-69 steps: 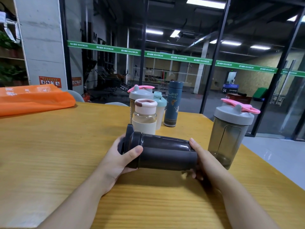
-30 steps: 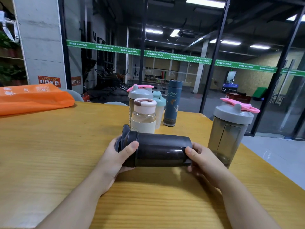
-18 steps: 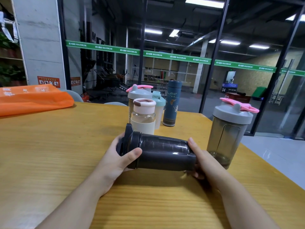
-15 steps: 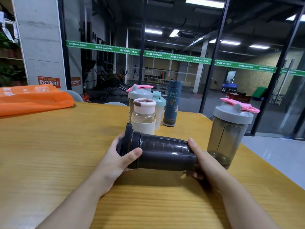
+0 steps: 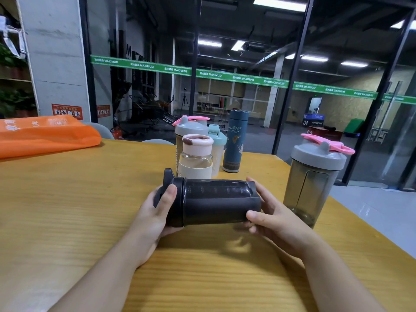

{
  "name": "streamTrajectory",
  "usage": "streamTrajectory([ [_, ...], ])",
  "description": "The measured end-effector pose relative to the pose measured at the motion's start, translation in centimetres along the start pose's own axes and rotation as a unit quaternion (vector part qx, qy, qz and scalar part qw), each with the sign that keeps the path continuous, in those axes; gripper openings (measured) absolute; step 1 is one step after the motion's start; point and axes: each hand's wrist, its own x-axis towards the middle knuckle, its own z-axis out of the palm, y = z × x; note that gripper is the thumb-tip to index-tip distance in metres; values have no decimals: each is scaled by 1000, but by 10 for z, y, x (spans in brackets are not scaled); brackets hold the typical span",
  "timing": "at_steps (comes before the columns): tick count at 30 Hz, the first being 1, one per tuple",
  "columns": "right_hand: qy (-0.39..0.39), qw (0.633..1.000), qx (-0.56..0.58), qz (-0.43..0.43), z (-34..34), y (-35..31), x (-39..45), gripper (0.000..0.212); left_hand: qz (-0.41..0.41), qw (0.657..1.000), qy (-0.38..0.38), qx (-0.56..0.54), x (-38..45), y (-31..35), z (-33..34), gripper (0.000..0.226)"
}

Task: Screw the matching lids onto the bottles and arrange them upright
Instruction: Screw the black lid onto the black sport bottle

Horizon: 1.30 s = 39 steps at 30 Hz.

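Both bare forearms reach forward from the lower edge, the left hand (image 5: 155,212) cupped around the lid end of a dark smoky plastic shaker bottle (image 5: 216,202) lying sideways, thumb over the rim, while the right hand (image 5: 273,218) grips its base, thumb in front.

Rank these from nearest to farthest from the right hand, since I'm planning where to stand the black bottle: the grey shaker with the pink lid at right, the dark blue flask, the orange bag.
1. Grey shaker, just right of the right hand.
2. Dark blue flask, behind, centre.
3. Orange bag, far left corner.
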Motion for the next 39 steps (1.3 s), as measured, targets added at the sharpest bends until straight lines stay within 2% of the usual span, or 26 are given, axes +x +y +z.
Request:
streamTrajectory([
  [4, 10, 1000, -5, 4, 0, 1, 0, 82, -3, 1000, 8, 3, 1, 0, 0, 85],
  [9, 60, 998, -28, 22, 5, -1, 0, 80, -1, 1000, 4, 9, -1, 2, 3, 78],
  [13, 107, 986, -129, 23, 9, -5, -1, 53, 1, 1000, 2, 13, -2, 2, 4, 77],
  [16, 129, 981, -143, 21, 10, -4, -2, 42, 0, 1000, 10, 18, -1, 0, 3, 86],
  [20, 150, 972, -173, 44, 11, -5, -2, 44, 4, 999, 0, 44, -1, -1, 0, 95],
  [26, 191, 963, -170, 84, 14, -5, -5, 46, 18, 997, -36, 62, -4, -1, 0, 91],
  [30, 172, 961, -200, 81, 18, -4, -3, 62, 9, 997, -41, 60, -4, 0, -1, 115],
  [32, 154, 971, -170, 61, 19, -3, -2, 68, 0, 998, -30, 51, -2, 0, -2, 123],
  [34, 143, 979, -145, 25, 19, -1, -2, 65, -11, 999, -25, 39, -1, 0, -1, 117],
  [35, 140, 978, -154, 7, 19, 0, -2, 62, -15, 999, -24, 32, 0, 0, 0, 107],
  [37, 135, 973, -187, -27, 19, 3, -2, 70, -22, 1000, -13, 8, 1, 1, 2, 82],
  [39, 125, 971, -193, -58, 21, 6, -2, 80, -33, 999, -8, -3, 2, 1, 3, 71],
])
